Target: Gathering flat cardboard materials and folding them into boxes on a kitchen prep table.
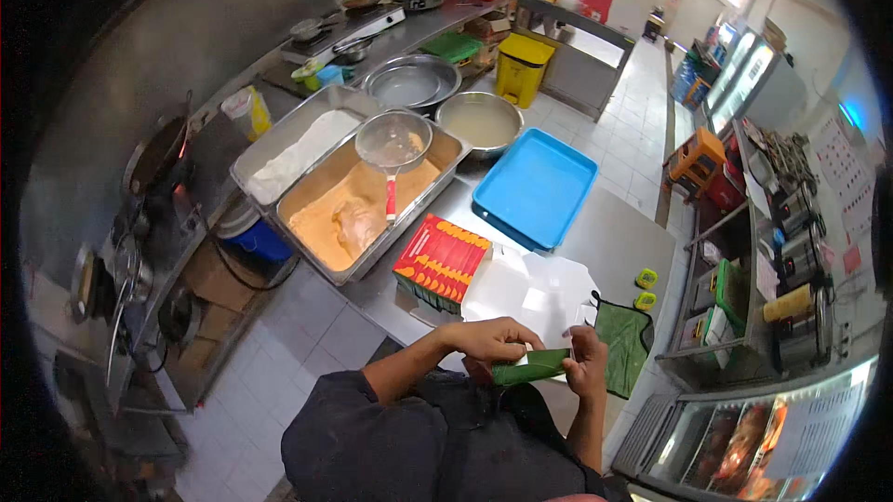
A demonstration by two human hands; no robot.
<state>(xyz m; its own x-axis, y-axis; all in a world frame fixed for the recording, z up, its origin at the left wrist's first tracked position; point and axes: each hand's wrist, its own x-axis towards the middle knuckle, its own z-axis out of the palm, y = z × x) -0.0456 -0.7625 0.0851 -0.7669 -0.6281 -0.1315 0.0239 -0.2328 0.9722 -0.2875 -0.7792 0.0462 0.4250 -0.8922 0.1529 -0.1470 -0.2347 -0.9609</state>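
Observation:
A partly folded cardboard food carton [530, 295], white inside with a green outer panel, lies at the near edge of the steel table. My left hand [498, 340] is closed on the near part of this carton, its fingers over the top edge. On the other end of the green panel my right hand [585, 362] pinches the carton's corner. Just left of the carton is a stack of red cartons [441, 256] with an orange pattern and green sides. A dark green cloth [621, 342] lies to the right of my right hand.
A steel pan of orange coating [316, 223] holds a pale lump, with a sieve [394, 141] resting across it. Behind it are a pan of white flour [307, 150] and a bowl of cloudy liquid [480, 120]. Blue trays [537, 186] and two yellow-green small items [646, 288] share the table.

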